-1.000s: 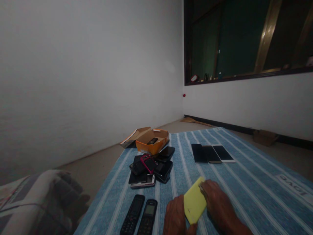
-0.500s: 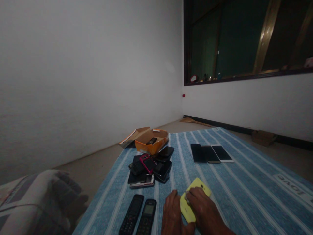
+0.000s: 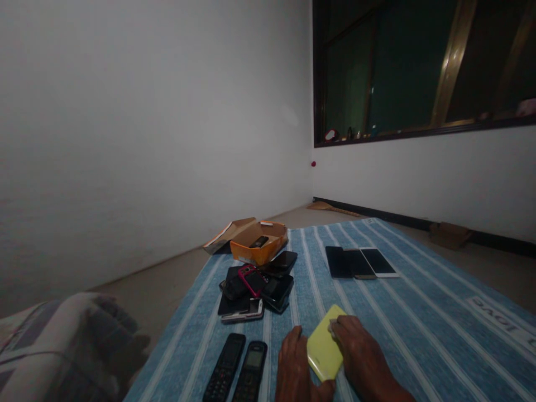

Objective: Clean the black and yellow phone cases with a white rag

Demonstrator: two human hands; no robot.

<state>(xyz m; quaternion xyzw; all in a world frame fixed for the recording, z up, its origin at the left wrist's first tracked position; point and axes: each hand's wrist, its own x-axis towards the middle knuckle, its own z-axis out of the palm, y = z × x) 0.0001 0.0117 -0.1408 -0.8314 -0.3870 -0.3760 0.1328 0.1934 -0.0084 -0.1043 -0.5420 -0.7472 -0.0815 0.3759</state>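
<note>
A yellow phone (image 3: 321,353), its plain back facing up, lies slanted on the striped cloth. My left hand (image 3: 295,365) grips its left and lower edge, the thumb at the near corner. Across the upper right part of the phone, my right hand (image 3: 362,352) presses with bent fingers. A small pale wad (image 3: 332,326), perhaps tissue or cloth, shows at those fingertips; most of it is hidden. Left of my left hand lie two black keypad handsets, one (image 3: 225,365) beside the other (image 3: 251,371).
A pile of mobile phones (image 3: 251,282) sits in front of an open orange box (image 3: 259,251) with one phone inside. Three flat phones (image 3: 360,262) lie side by side at the right. Blue striped cloth (image 3: 310,290) covers the surface. Grey fabric (image 3: 62,346) is at lower left.
My right hand has slid to the right over the phone with the pale wad, uncovering more of its yellow back. My left hand stays at the phone's left edge.
</note>
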